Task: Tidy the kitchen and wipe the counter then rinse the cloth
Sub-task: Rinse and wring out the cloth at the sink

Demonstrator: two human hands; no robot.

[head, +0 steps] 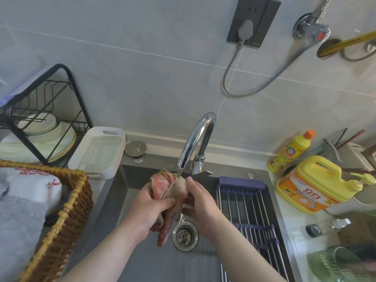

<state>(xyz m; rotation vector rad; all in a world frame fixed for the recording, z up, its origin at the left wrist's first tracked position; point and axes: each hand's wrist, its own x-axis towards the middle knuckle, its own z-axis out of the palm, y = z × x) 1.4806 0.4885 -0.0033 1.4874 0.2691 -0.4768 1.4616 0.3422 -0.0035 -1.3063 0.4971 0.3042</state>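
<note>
Grey tiled kitchen wall, steel sink (142,261) under the chrome tap (200,135). Our left hand (150,212) and right hand (200,204) meet above the drain, forearms reaching in. Each grip is curled tight round the wet pink cloth (162,186), right under the running water. The yellow jug (317,186) at right reads 立白.

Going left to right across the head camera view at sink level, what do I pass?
Wicker basket, white tray, left hand, right hand, drying rack, yellow detergent jug. The cloth both hands grip overlaps them, so it is left out.
</note>
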